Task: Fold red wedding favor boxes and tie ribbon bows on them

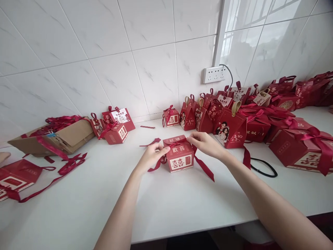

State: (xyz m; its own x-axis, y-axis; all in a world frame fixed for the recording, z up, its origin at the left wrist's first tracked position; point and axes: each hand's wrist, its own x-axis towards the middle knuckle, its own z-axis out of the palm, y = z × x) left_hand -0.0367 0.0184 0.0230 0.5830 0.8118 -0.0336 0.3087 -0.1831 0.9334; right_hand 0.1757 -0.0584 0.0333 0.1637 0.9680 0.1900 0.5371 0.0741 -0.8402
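Note:
A small red gift box (180,158) with white characters stands on the white counter (166,205) in front of me. A dark red ribbon (204,166) is wrapped over its top and trails down both sides. My left hand (151,157) pinches the ribbon at the box's left edge. At the top right corner of the box, my right hand (205,143) pinches the ribbon too. Both hands have their fingers closed on the ribbon.
Many finished red boxes (230,126) with ribbons crowd the back right. A brown cardboard box (65,137) with loose ribbons sits at the left, flat red boxes (18,175) lie at the far left. A black cord (262,166) lies right of my arm. A wall socket (214,74) is above.

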